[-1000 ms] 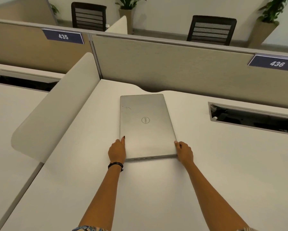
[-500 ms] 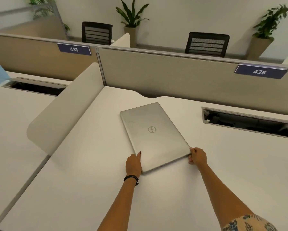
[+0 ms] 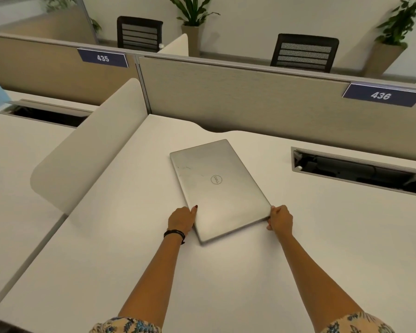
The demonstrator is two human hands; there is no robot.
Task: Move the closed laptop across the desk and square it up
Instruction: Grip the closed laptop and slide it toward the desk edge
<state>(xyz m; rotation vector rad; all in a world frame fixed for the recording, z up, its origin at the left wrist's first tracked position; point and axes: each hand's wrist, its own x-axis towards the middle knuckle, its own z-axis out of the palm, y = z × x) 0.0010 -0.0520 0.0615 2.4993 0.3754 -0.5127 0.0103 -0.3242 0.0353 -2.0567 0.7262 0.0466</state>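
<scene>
While you hold the laptop (image 3: 217, 188) by its near end, it lies flat on the counter (image 3: 120, 248), skewed so its far end swings left toward the divider (image 3: 89, 150) and its near right corner points at you. Your left hand (image 3: 181, 220) presses against the left edge with the fingers (image 3: 194, 210) curled close together, one tip just over the lid; your right hand (image 3: 280, 219) clamps the near right corner, fingers bunched, though how far they wrap underneath cannot be seen. Both grips sit at one end, so if you push from here the far end will likely pivot rather than travel, leaving it crooked. A shove to the right could carry it toward the open cable slot (image 3: 356, 171), where a corner might catch or dip. Dragging it flat may also scuff the underside, and a fingertip hold could slip on the smooth lid.
</scene>
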